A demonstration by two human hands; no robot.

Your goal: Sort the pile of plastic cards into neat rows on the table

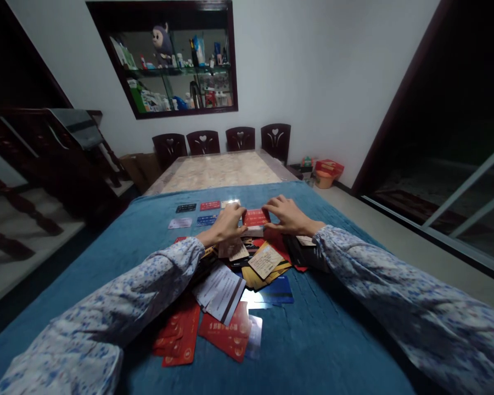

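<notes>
A red card (255, 217) lies between my two hands at the far side of a heap of cards (230, 285) on the blue cloth (321, 340). My left hand (227, 224) pinches the card's left edge with curled fingers. My right hand (286, 216) grips its right edge, fingers bent. Both forearms wear floral sleeves. Beyond the hands, several single cards lie in rows: a black card (185, 208), a red one (209, 206), a pale one (180, 223) and a blue one (206, 220).
The blue cloth covers the near part of a long table; its bare marbled top (222, 171) runs to several dark chairs (239, 137). A wall cabinet (173, 60) holds clutter. Stairs (33, 181) stand left, a glass door (469, 208) right, a red bag (328, 170) on the floor.
</notes>
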